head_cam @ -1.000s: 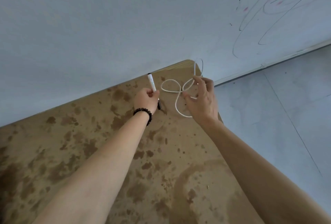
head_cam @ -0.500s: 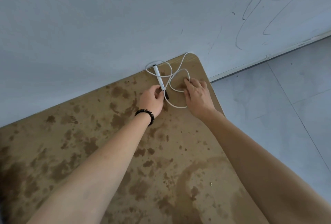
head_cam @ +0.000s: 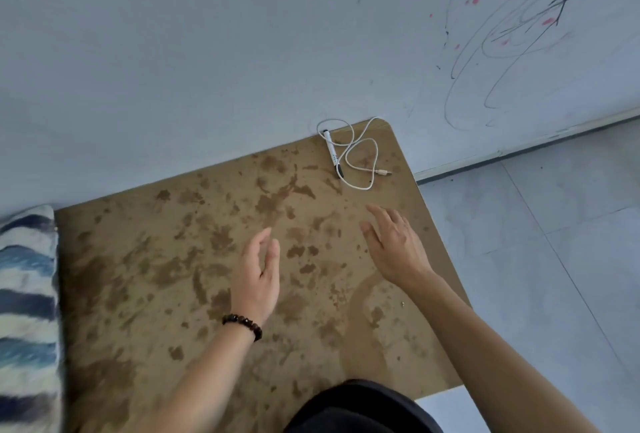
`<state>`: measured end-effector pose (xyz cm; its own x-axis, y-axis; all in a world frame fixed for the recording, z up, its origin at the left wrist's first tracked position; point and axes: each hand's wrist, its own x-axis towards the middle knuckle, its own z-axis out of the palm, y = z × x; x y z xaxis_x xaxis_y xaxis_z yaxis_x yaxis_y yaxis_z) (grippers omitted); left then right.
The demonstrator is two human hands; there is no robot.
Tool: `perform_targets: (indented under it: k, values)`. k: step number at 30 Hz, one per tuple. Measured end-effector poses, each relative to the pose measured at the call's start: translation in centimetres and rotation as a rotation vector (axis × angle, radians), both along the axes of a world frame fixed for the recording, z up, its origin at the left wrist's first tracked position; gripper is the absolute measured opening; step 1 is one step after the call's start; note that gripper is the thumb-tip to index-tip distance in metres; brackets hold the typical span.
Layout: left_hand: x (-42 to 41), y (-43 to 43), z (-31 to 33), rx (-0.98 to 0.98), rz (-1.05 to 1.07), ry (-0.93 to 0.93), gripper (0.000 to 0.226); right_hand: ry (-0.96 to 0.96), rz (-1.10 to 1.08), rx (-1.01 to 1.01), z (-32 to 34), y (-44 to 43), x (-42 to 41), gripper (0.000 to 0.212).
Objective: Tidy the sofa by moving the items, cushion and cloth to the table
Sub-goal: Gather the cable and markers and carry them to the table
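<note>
A white marker pen (head_cam: pixel 332 152) with a black tip lies at the far right corner of the stained brown table (head_cam: pixel 145 259), against the wall. A white charging cable (head_cam: pixel 360 152) lies in loose loops around and beside the pen. My left hand (head_cam: pixel 258 273), with a dark bead bracelet at the wrist, hovers open over the middle of the table. My right hand (head_cam: pixel 394 245) is open too, fingers spread, a little nearer than the cable. Both hands hold nothing. A blue and white striped cushion (head_cam: pixel 27 311) shows at the table's left edge.
A pale wall (head_cam: pixel 242 52) runs along the table's far side, with pen scribbles (head_cam: pixel 519 34) to the right. Grey tiled floor (head_cam: pixel 554 259) lies to the right of the table. My dark clothing (head_cam: pixel 360 408) shows at the bottom edge.
Both hands let go of the pen and cable, which now lie at the far corner. The hands pulled back toward me and opened. The view widened and the cushion came into sight.
</note>
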<state>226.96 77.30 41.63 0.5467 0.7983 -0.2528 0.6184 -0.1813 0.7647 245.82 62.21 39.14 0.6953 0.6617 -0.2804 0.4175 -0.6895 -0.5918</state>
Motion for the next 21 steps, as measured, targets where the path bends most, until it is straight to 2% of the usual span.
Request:
perform_targets:
  k: [5, 11, 17, 21]
  values:
    - [-11.7, -5.3, 5.5, 0.026, 0.083, -0.171, 0.041, 0.080, -0.059, 0.149, 5.5, -6.4, -11.2, 0.045]
    - [-25.3, -11.7, 7.7, 0.046, 0.244, -0.240, 0.038, 0.051, -0.112, 0.247, 8.9, -13.9, -21.1, 0.036]
    - [-33.5, -19.3, 9.3, 0.040, 0.746, -0.305, 0.015, 0.041, 0.100, 0.260, 11.5, -16.0, -24.5, 0.028]
    - [-36.7, -24.6, 9.9, 0.170, 0.984, -0.303, 0.019, 0.046, 0.357, 0.248, 11.7, -15.0, -25.2, 0.029]
